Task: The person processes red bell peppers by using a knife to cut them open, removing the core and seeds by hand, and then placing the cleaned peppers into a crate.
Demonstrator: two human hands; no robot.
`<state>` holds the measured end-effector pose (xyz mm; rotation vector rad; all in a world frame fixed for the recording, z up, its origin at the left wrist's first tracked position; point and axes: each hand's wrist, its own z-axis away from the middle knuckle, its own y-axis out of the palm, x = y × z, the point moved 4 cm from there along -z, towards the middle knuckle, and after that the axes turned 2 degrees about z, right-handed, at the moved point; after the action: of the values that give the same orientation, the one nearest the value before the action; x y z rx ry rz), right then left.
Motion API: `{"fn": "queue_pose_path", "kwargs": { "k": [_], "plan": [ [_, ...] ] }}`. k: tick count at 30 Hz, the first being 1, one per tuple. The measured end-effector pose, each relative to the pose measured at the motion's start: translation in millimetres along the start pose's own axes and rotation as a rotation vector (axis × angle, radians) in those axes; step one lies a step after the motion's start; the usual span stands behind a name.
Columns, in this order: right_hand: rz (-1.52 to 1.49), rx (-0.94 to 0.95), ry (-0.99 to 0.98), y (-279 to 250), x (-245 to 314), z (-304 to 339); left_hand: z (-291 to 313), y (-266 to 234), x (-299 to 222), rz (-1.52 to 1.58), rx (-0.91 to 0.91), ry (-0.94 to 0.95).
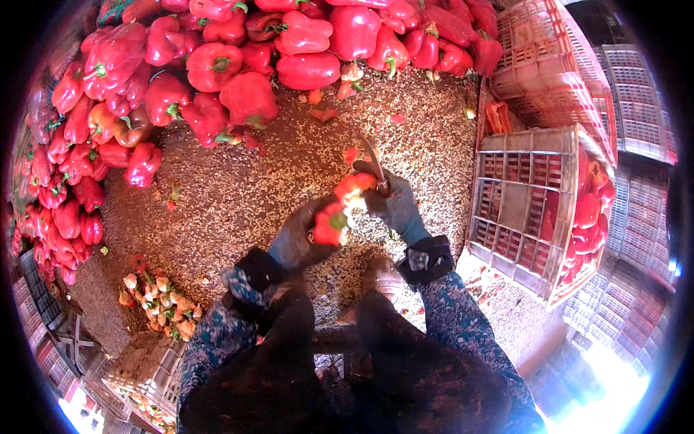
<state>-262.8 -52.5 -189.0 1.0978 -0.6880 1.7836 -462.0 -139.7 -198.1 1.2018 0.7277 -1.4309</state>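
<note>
Both hands wear dark grey-blue gloves and meet in front of my knees. My left hand (300,235) is closed around a red bell pepper (329,223), whose green stem side and pale inside show. In my right hand (396,208) is a knife (374,158) with a thin curved blade, pointing away from me. The right fingers also touch the upper red part of the pepper, which looks cut open between the hands. Exactly how the right fingers sit around the handle is partly hidden.
A big heap of red bell peppers (303,71) spreads across the far side and left. Cut pepper cores (160,302) lie in a small pile at the left. Plastic crates (513,206) stand at the right, one holding red peppers (589,217). Seeds (238,188) cover the floor.
</note>
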Motion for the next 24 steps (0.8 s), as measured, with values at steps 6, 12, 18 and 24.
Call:
{"fn": "queue_pose_path", "kwargs": {
  "k": [6,12,18,24],
  "plan": [
    [0.264,-0.34,0.068,-13.4,30.7,8.6,-2.0,-0.4,-18.1,0.359,-0.146,0.005],
    [-0.183,-0.07,0.328,37.7,37.7,52.2,1.4,17.4,-37.0,0.108,-0.184,0.108],
    [-0.215,0.033,0.351,46.2,34.2,55.3,10.7,28.8,-57.5,-0.554,-0.128,0.338],
    [-0.066,-0.101,0.125,51.6,47.3,65.1,14.8,23.4,-51.9,0.057,-0.017,0.002]
  ]
}}
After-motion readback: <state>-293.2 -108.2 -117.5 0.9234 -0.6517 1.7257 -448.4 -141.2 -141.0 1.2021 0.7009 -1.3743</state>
